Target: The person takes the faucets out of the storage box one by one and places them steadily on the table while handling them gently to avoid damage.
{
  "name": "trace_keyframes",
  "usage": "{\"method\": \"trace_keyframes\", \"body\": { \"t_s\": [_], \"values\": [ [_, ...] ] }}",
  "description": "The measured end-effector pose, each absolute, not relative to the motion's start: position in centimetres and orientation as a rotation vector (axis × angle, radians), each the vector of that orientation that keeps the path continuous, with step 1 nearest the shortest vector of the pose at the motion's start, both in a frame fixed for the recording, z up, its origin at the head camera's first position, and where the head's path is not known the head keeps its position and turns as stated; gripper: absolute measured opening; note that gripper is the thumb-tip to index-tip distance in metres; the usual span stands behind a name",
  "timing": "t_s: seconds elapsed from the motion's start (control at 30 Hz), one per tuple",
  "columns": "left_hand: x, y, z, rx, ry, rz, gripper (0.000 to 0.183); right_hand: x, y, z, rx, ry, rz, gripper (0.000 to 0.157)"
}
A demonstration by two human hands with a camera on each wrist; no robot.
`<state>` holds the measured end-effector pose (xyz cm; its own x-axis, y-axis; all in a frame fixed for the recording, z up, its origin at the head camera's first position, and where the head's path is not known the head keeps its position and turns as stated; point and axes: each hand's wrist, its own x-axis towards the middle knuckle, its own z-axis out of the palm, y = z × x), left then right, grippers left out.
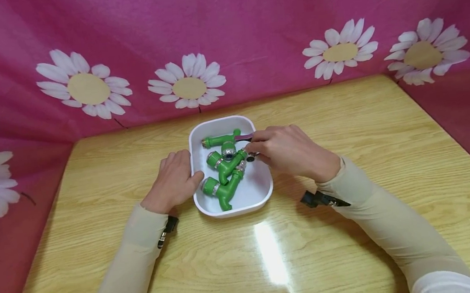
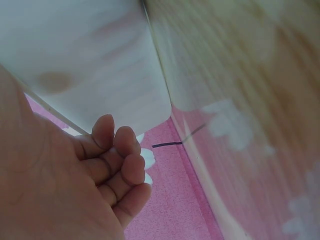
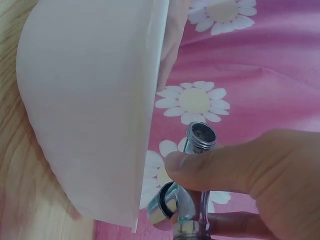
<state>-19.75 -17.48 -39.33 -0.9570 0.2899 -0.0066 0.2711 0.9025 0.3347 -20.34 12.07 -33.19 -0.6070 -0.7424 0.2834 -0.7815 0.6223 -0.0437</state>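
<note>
A white plastic tub (image 1: 260, 199) stands on the table with several green taps in it, among them a tap (image 1: 227, 193) nearest the front and another (image 1: 215, 141) at the back. At the tub's left side, my left hand (image 1: 173, 181) grips the rim, thumb inside and fingers (image 2: 131, 170) along the outer wall. Over the right rim, my right hand (image 1: 287, 151) pinches a shiny chrome tap (image 3: 201, 136) between thumb and fingers. A purple lever (image 1: 242, 137) shows beside those fingertips. My right hand partly hides the chrome tap in the head view.
The wood-grain table (image 1: 331, 258) reflects a bright light in front of the tub. A pink curtain (image 1: 250, 21) with large white daisies hangs behind the table and along its sides.
</note>
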Motion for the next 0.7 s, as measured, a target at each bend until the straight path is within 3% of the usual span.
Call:
{"method": "trace_keyframes", "body": {
  "t_s": [0.7],
  "values": [
    [-19.72, -17.62, -39.56, 0.44, 3.009, 0.525, 0.04, -20.68, 12.47, -33.05, 1.201, -2.589, 0.24, 0.018]
  ]
}}
